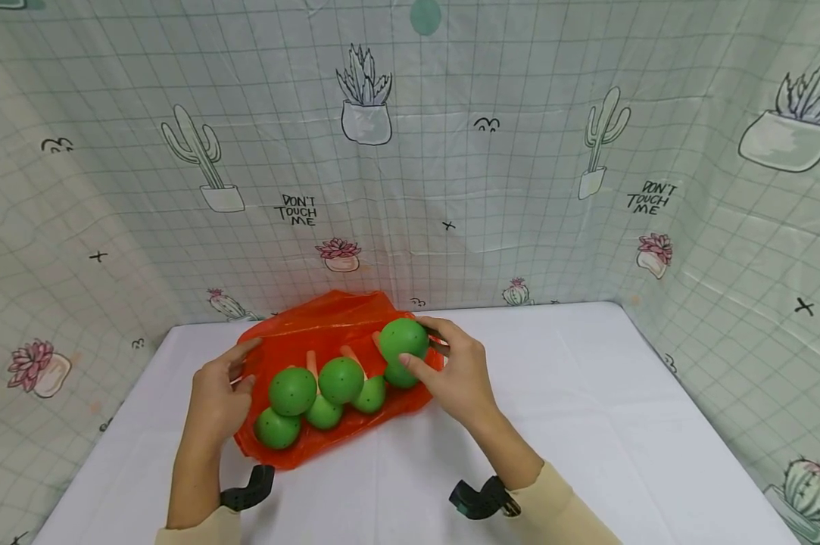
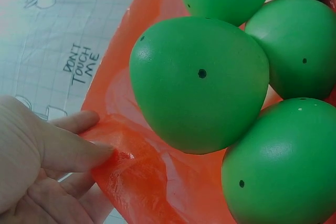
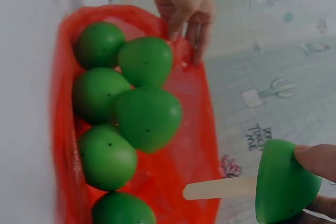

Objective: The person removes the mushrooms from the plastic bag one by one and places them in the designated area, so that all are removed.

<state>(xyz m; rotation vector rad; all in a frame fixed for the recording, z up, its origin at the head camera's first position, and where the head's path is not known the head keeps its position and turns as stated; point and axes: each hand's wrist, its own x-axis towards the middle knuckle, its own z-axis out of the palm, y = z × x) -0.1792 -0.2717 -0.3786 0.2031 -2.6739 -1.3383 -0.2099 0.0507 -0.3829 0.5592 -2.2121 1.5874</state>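
A red plastic bag lies spread on the white table. In it sit several green mushroom-shaped toys with rounded, black-dotted caps and pale stems, packed closely along the near side. My right hand grips another green mushroom toy by its cap, over the bag's right end. Its pale stem points toward the bag in the right wrist view. At the opposite end, my left hand pinches the bag's edge, thumb on the inner side. The nearest green cap is a little apart from that thumb.
A white cloth covers the table. Behind it and at both sides hangs a pale grid-patterned curtain with cactus drawings. Black wrist mounts are strapped to both forearms.
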